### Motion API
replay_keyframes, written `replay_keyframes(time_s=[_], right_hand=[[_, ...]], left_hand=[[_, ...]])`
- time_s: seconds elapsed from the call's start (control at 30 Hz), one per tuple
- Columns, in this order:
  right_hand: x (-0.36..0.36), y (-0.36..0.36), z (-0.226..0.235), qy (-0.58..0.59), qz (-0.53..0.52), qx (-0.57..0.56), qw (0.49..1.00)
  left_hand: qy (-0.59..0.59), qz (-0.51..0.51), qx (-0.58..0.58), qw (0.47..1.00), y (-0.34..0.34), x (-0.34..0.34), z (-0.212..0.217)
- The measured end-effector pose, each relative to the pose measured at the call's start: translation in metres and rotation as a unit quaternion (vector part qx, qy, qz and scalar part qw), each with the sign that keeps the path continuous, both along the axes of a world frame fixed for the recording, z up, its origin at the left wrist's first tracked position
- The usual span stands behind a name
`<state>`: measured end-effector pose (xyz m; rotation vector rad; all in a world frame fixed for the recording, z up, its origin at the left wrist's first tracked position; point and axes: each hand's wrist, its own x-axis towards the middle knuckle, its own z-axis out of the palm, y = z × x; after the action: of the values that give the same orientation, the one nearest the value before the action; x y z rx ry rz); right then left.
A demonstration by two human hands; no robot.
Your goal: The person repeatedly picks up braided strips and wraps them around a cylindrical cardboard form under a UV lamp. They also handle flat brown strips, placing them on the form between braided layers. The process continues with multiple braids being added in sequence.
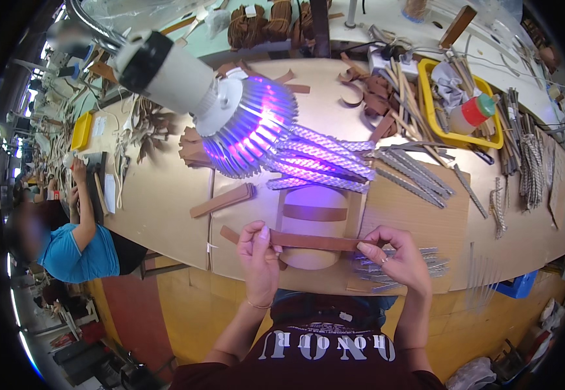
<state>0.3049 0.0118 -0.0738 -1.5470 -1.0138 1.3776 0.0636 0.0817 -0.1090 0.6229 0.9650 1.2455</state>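
Observation:
A flat brown leather-like strip is stretched sideways in front of me. My left hand pinches it near one end, and my right hand pinches the other end between thumb and finger. Under the strip lies a pale rounded pad. Across the pad's upper part rests a second brown strip. A small stack of brown strips sits up and left of my left hand. Thin grey braided strips are spread on cardboard beneath and beside my right hand.
A lamp with a finned, purple-lit head hangs over the work, hiding part of the table. Silver braided cords bunch beside it. A yellow tray with a bottle stands at the far right. Another person in a blue shirt works at left.

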Motion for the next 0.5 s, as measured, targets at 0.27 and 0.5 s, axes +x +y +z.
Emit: replay_keyframes(time_s=[0.27, 0.5], right_hand=[[-0.028, 0.003, -0.005, 0.031, -0.047, -0.024, 0.998], [-0.034, -0.001, 0.003, -0.036, -0.087, 0.015, 0.995]], left_hand=[[0.044, -0.049, -0.025, 0.997, 0.010, -0.032, -0.015], [0.037, -0.080, -0.009, 0.996, 0.022, -0.025, -0.028]])
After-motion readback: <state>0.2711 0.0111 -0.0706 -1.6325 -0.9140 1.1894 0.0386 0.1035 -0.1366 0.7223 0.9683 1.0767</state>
